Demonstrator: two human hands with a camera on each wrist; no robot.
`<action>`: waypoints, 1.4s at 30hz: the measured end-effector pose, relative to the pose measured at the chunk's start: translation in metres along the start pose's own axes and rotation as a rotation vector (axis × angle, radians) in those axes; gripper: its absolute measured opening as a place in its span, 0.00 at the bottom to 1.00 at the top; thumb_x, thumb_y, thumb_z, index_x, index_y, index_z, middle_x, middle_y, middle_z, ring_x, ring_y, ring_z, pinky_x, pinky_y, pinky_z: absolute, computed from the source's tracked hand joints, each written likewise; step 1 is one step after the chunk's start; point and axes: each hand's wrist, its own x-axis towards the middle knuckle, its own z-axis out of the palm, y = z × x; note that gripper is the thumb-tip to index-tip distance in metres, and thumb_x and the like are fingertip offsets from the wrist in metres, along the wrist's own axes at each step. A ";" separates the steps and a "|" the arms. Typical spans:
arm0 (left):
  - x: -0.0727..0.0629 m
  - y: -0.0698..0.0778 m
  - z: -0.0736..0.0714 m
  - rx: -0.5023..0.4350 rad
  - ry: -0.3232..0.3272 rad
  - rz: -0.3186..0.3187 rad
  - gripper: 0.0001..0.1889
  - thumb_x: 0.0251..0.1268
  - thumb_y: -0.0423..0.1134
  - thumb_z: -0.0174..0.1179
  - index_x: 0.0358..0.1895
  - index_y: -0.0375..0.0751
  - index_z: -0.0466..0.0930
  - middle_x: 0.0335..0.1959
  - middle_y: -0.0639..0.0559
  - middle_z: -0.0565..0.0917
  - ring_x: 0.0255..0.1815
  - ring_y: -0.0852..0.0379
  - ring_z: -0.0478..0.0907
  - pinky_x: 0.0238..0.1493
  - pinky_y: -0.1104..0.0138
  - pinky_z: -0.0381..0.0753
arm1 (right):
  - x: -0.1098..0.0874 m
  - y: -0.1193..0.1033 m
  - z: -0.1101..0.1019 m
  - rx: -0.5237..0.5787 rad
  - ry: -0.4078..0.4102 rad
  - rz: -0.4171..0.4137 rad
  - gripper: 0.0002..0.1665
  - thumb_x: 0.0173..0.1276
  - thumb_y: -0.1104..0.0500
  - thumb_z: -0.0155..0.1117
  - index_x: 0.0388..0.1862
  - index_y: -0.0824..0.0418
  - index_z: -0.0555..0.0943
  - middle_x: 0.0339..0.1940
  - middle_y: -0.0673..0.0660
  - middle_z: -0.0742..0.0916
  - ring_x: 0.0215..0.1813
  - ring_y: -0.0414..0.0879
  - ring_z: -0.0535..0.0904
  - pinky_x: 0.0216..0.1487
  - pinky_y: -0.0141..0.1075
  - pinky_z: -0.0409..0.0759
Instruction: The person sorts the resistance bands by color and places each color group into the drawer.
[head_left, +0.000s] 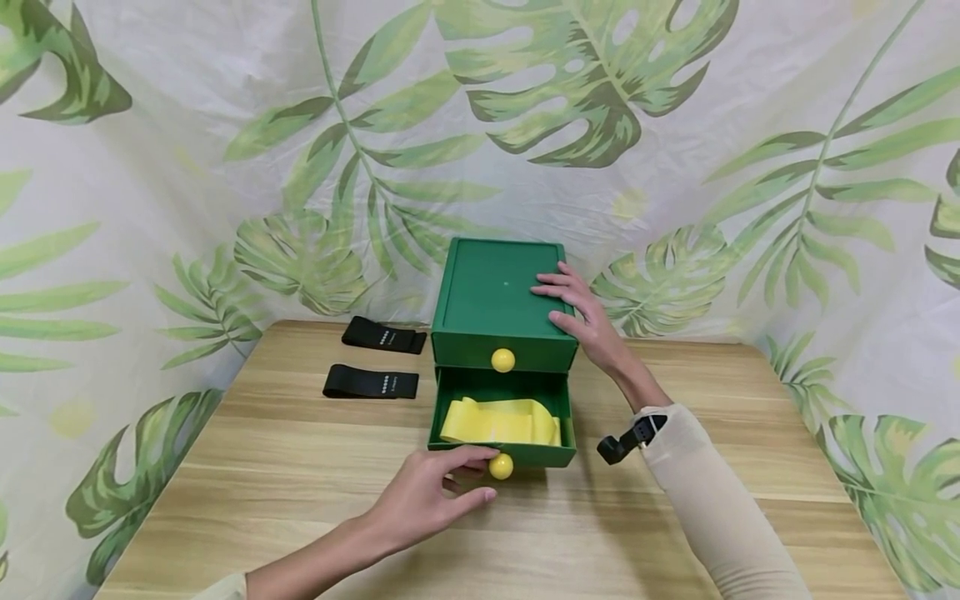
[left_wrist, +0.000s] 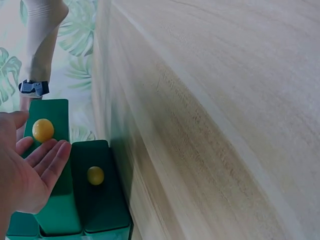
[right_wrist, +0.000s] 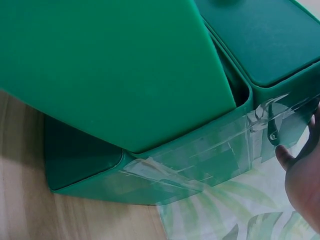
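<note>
A green drawer cabinet (head_left: 504, 287) stands on the table with its middle drawer (head_left: 532, 456) pulled out. Inside that drawer lies a folded yellow band (head_left: 498, 421). At the drawer's yellow knob (head_left: 501, 467), my left hand (head_left: 420, 504) has its fingers along the front and its thumb lower down, apart from them. The left wrist view shows those fingers (left_wrist: 52, 162) nearly straight beside the knob (left_wrist: 43, 130). My right hand (head_left: 588, 321) rests spread over the cabinet's top right edge; in the right wrist view only part of this hand (right_wrist: 305, 175) shows by the taped side.
Two folded black bands with white print, one farther back (head_left: 384, 335) and one nearer (head_left: 371, 382), lie left of the cabinet. The top drawer's knob (head_left: 503, 360) sits above the pulled-out drawer. Behind the wooden table (head_left: 300, 467) hangs a leaf-patterned cloth (head_left: 405, 125).
</note>
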 end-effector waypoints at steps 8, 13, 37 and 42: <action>0.006 -0.002 0.009 0.019 0.067 0.044 0.15 0.67 0.42 0.75 0.56 0.52 0.88 0.48 0.54 0.92 0.46 0.54 0.91 0.39 0.68 0.89 | 0.000 -0.002 0.000 0.001 0.001 0.003 0.24 0.78 0.66 0.55 0.70 0.68 0.80 0.78 0.66 0.73 0.89 0.59 0.44 0.86 0.60 0.38; 0.011 -0.003 0.011 0.051 0.121 0.065 0.15 0.63 0.37 0.77 0.52 0.52 0.89 0.46 0.56 0.93 0.43 0.60 0.91 0.37 0.68 0.89 | 0.000 -0.003 0.000 0.008 0.003 0.008 0.24 0.77 0.67 0.55 0.69 0.70 0.79 0.78 0.68 0.73 0.89 0.60 0.44 0.86 0.61 0.38; 0.040 -0.015 0.008 0.088 0.260 0.122 0.14 0.62 0.33 0.78 0.50 0.48 0.90 0.39 0.53 0.93 0.37 0.61 0.91 0.38 0.60 0.91 | -0.001 -0.001 0.000 -0.001 0.001 0.011 0.24 0.80 0.62 0.54 0.70 0.65 0.80 0.79 0.64 0.73 0.89 0.57 0.44 0.86 0.59 0.37; 0.045 -0.018 0.008 0.089 0.281 0.118 0.13 0.63 0.35 0.77 0.50 0.49 0.91 0.39 0.54 0.93 0.36 0.60 0.91 0.37 0.60 0.91 | -0.001 0.000 0.000 0.003 -0.008 0.017 0.24 0.80 0.61 0.55 0.70 0.65 0.80 0.79 0.64 0.73 0.89 0.57 0.43 0.86 0.59 0.37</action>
